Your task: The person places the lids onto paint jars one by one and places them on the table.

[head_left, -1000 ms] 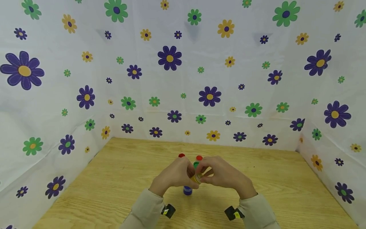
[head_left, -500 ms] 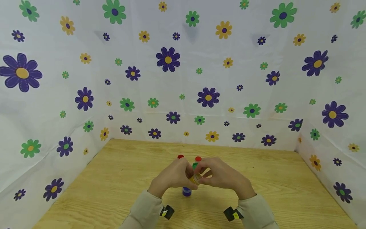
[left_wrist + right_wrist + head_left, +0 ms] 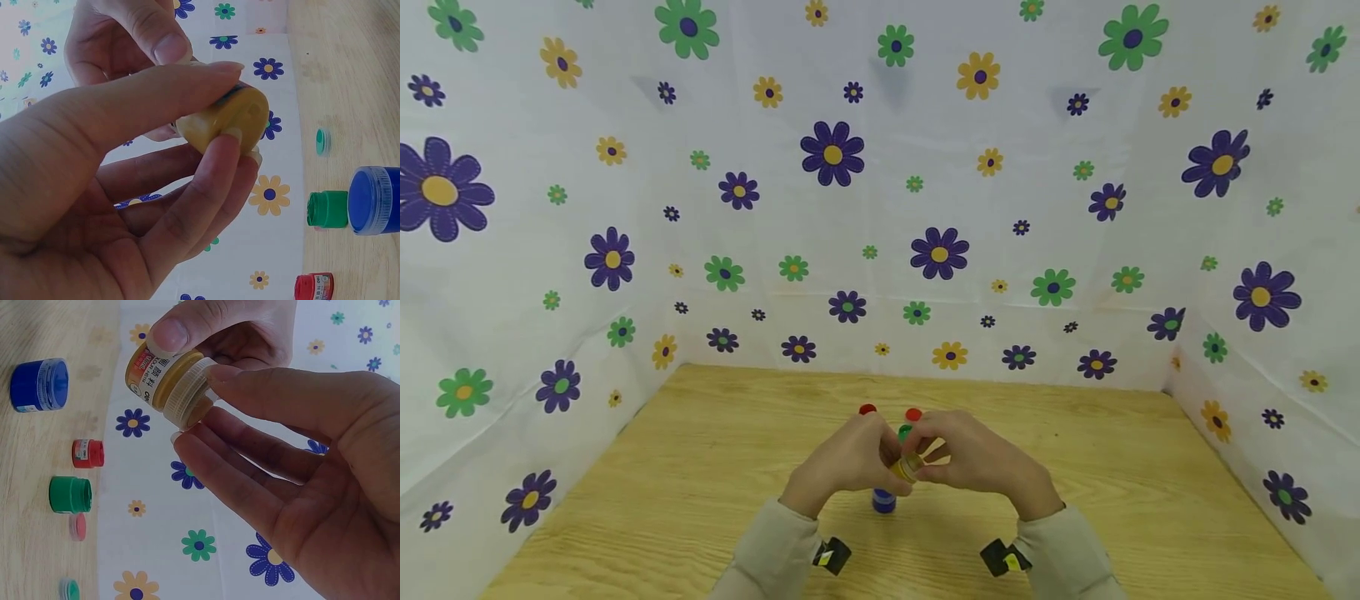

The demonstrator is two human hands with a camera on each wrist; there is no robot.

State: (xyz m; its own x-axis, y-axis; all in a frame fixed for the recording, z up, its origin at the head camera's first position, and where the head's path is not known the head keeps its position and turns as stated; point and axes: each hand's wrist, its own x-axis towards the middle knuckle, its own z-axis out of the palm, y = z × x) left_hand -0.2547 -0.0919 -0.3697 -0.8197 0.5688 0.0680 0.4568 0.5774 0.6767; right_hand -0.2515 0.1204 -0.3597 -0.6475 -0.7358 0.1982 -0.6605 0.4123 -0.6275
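Observation:
Between both hands is a small yellow paint jar (image 3: 153,375) with a printed label and a ribbed translucent lid (image 3: 187,394). My left hand (image 3: 850,458) grips the jar's body, with its thumb and fingertips around the yellow base in the left wrist view. From the other side, my right hand (image 3: 977,454) pinches the lid between thumb and fingers. The jar is tilted, held up over the table. Just below the hands in the head view stands a blue paint jar (image 3: 883,501), partly covered by the left hand.
Beyond the hands on the wooden table (image 3: 737,433) stand an uncapped green jar (image 3: 70,495) and an uncapped red jar (image 3: 87,453). A red lid (image 3: 77,527) and a green lid (image 3: 69,589) lie near them. Flower-printed cloth (image 3: 880,208) encloses the back and sides.
The head view has shifted slightly to the right. Both hands stay together on the yellow paint jar, with only small finger movement at its lid.

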